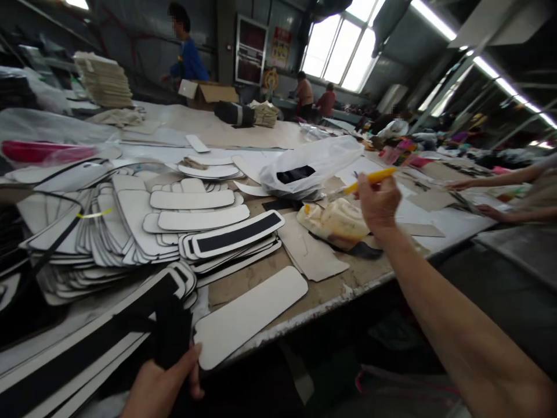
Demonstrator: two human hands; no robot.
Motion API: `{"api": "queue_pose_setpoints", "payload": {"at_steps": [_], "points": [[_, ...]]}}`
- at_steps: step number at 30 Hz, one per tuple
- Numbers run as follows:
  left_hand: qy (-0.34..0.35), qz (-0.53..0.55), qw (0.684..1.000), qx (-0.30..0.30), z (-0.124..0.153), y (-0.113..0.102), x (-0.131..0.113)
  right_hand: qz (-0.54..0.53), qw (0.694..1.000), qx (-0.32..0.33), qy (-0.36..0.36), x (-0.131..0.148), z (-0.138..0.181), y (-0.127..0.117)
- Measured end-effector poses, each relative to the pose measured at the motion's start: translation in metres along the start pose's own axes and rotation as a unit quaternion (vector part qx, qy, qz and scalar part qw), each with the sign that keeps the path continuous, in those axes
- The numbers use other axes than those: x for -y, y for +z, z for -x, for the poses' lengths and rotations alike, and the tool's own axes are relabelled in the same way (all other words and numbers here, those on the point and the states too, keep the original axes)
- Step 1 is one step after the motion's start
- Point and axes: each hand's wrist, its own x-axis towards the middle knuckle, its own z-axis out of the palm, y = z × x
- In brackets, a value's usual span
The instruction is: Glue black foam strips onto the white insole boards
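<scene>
My right hand (378, 202) is stretched out over the table and closed round a yellow pen-like tool (371, 177) whose tip points left toward a crumpled plastic bag (310, 167). My left hand (162, 383) is low at the near edge, fingers pinched on a black fabric strip (170, 334). Beside it lies a white rounded panel (250, 313). Above that rests a white panel with a black stripe (237, 233) on a stack of similar pieces. A yellowish crumpled wad (337, 222) lies just under my right hand.
Fanned piles of white black-edged panels (108, 232) fill the left of the table (348, 284). Another person's arms (500, 194) reach in from the right. A person in blue (188, 55) stands by a cardboard box (209, 93) at the back; others work near the window.
</scene>
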Motion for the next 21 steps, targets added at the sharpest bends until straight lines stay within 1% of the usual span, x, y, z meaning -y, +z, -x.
{"api": "queue_pose_setpoints", "payload": {"at_steps": [1,2,3,4,6,7,10,12,14,16,21], "points": [[-0.017,0.045,0.999,0.003,-0.002,0.0,0.002,-0.021,0.999,-0.014,0.035,0.008,0.003,-0.01],[-0.016,0.056,0.998,0.001,-0.003,0.0,0.002,-0.079,0.991,-0.036,0.106,0.02,0.008,-0.02],[-0.014,0.061,0.998,0.001,-0.003,-0.001,0.003,-0.131,0.976,-0.043,0.17,0.035,0.017,-0.03],[-0.011,0.054,0.998,-0.002,-0.002,-0.001,0.002,-0.181,0.957,-0.035,0.223,0.054,0.029,-0.037],[0.004,0.036,0.999,-0.001,0.0,-0.002,0.002,-0.276,0.909,0.034,0.311,0.095,0.061,-0.046],[0.01,0.035,0.999,0.001,0.002,-0.003,0.002,-0.32,0.878,0.072,0.349,0.115,0.08,-0.047],[0.024,0.054,0.998,0.015,0.003,-0.003,0.003,-0.394,0.802,0.175,0.414,0.165,0.133,-0.039],[0.022,0.065,0.997,0.03,0.002,-0.004,0.005,-0.411,0.772,0.209,0.439,0.185,0.158,-0.031],[0.019,0.073,0.996,0.037,0.001,-0.005,0.007,-0.413,0.756,0.221,0.457,0.197,0.174,-0.024],[0.016,0.078,0.996,0.038,0.001,-0.007,0.008,-0.407,0.749,0.226,0.471,0.204,0.184,-0.019],[0.013,0.09,0.995,0.043,0.002,-0.01,0.01,-0.39,0.748,0.244,0.478,0.214,0.197,-0.009]]}}
